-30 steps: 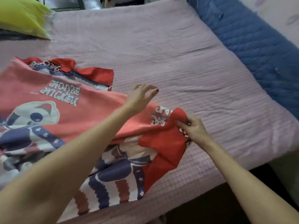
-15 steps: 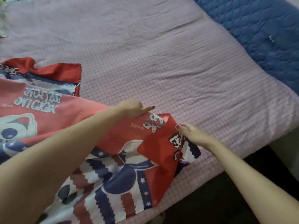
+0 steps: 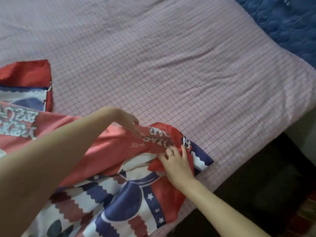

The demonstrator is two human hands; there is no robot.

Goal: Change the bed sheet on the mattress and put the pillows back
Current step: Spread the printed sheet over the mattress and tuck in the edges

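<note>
Both hands on red printed sheet (image 3: 106, 147) over checked mattress (image 3: 171, 74): left hand (image 3: 127, 119) fingers pinch its fold, right hand (image 3: 176, 161) fingers clamp bunched corner.

Dim, soft, slightly blurred, wide-angle.

Bed sheet (image 3: 106, 147): thin printed cloth, smooth, slight sheen, creased where bunched.
Mattress cover (image 3: 153, 69): matt woven cloth w/ fine grid, soft, lightly wrinkled.
Quilt (image 3: 287, 28), right of mattress cover: blue stitched padded cloth, matt.
</note>
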